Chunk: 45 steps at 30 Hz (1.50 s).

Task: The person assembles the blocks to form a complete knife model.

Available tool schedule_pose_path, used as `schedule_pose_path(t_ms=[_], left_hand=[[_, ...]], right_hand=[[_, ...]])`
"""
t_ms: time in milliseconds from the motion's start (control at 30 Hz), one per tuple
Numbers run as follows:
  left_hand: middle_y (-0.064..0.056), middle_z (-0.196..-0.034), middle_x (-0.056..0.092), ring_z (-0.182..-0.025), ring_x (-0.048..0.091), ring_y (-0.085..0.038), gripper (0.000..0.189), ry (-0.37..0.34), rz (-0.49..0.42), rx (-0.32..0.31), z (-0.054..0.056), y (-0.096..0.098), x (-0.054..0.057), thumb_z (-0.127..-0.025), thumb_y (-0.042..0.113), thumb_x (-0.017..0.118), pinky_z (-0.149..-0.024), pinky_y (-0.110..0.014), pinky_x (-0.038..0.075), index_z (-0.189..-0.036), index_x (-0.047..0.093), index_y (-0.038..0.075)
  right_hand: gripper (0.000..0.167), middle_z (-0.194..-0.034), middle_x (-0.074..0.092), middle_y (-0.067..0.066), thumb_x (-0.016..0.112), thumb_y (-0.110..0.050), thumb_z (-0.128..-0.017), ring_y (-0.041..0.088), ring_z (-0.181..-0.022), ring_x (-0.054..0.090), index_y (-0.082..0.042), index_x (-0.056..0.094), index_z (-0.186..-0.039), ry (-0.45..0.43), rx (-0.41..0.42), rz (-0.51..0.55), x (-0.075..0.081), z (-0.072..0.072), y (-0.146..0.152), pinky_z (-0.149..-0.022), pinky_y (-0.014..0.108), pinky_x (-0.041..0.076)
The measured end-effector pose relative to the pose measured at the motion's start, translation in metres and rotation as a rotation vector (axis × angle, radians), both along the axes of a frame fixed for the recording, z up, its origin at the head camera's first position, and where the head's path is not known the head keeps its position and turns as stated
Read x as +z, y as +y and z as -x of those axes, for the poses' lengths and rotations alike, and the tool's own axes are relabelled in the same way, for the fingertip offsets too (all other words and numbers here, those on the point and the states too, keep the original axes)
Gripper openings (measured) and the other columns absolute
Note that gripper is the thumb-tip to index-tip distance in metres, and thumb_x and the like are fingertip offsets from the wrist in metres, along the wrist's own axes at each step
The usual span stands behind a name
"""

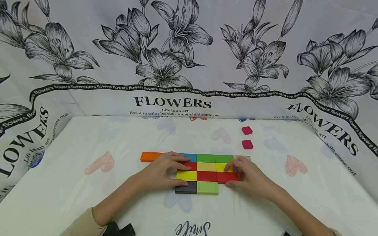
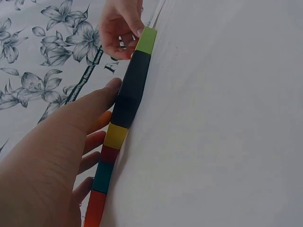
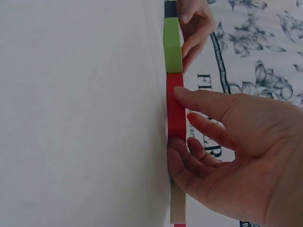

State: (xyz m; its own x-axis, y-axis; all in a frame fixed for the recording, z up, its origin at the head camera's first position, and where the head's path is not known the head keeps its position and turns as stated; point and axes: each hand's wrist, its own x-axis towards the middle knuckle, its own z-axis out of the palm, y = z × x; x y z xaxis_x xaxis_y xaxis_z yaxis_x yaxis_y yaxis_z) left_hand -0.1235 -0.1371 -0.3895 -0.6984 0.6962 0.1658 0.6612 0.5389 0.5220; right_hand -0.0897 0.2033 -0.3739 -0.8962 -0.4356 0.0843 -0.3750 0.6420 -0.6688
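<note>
Flat coloured blocks lie side by side in rows. My left hand [image 1: 159,170] rests over their left part, fingers extended across the blue block [image 1: 190,157] and a red block [image 1: 193,166]. Its thumb touches the black block [image 2: 130,90]. At the right end, my right hand [image 1: 251,175] has bent fingers round a red block [image 3: 176,106]; the thumb is on its near edge and the index fingertip by the yellow block [image 1: 221,167]. A light green block [image 1: 207,187] sits beside the black one. The right hand partly covers a beige block [image 3: 178,202].
Two dark pink pieces [image 1: 247,144] lie apart behind the rows. An orange block [image 1: 150,156] sticks out at the left of the back row. The white cloth [image 1: 118,141] carries printed hearts, and a flower-printed curtain [image 1: 177,65] hangs behind it.
</note>
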Motion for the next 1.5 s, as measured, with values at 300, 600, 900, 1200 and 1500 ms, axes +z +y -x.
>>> schedule_pose_path(t_ms=[300, 600, 900, 1200, 1500], left_hand=[[0.006, -0.147, 0.064, -0.14, 0.052, -0.022, 0.046, -0.002, 0.002, 0.004, 0.0, -0.001, 0.0, -0.088, 0.044, 0.085, -0.115, -0.05, 0.046, -0.128, 0.079, 0.023], [0.008, -0.148, 0.063, -0.141, 0.051, -0.022, 0.046, -0.014, 0.003, 0.011, -0.001, -0.002, -0.002, -0.088, 0.046, 0.084, -0.114, -0.051, 0.046, -0.129, 0.078, 0.026], [0.007, -0.147, 0.064, -0.14, 0.052, -0.021, 0.046, -0.01, -0.009, -0.001, 0.0, -0.002, -0.003, -0.089, 0.046, 0.084, -0.113, -0.049, 0.048, -0.129, 0.079, 0.024], [0.007, -0.147, 0.064, -0.139, 0.052, -0.021, 0.045, -0.003, -0.01, 0.001, 0.0, -0.002, -0.003, -0.088, 0.045, 0.084, -0.113, -0.049, 0.047, -0.128, 0.079, 0.024], [0.007, -0.148, 0.063, -0.14, 0.052, -0.021, 0.046, -0.012, -0.005, 0.001, 0.0, -0.001, -0.001, -0.088, 0.045, 0.084, -0.114, -0.049, 0.047, -0.129, 0.079, 0.024]], right_hand=[[0.034, -0.096, 0.057, -0.004, 0.092, -0.021, -0.083, 0.022, -0.104, 0.048, -0.016, 0.07, -0.108, -0.019, -0.002, -0.004, 0.002, 0.0, 0.0, -0.069, 0.021, 0.053], [0.034, -0.103, 0.066, -0.002, 0.088, -0.021, -0.087, 0.01, -0.083, 0.059, -0.014, 0.07, -0.114, -0.033, 0.032, -0.017, 0.01, 0.003, 0.009, -0.068, 0.022, 0.055], [0.034, -0.103, 0.07, 0.001, 0.085, -0.017, -0.089, 0.011, -0.084, 0.063, -0.009, 0.072, -0.119, -0.064, 0.012, 0.006, 0.021, 0.01, 0.017, -0.07, 0.024, 0.057], [0.033, -0.1, 0.071, 0.0, 0.082, -0.02, -0.093, 0.016, -0.086, 0.065, -0.006, 0.071, -0.121, -0.042, -0.025, -0.012, 0.036, 0.025, 0.027, -0.07, 0.026, 0.057], [0.034, -0.106, 0.072, 0.006, 0.079, -0.018, -0.095, 0.019, -0.092, 0.065, -0.003, 0.07, -0.125, 0.017, -0.078, -0.055, 0.04, 0.042, 0.034, -0.075, 0.025, 0.057]])
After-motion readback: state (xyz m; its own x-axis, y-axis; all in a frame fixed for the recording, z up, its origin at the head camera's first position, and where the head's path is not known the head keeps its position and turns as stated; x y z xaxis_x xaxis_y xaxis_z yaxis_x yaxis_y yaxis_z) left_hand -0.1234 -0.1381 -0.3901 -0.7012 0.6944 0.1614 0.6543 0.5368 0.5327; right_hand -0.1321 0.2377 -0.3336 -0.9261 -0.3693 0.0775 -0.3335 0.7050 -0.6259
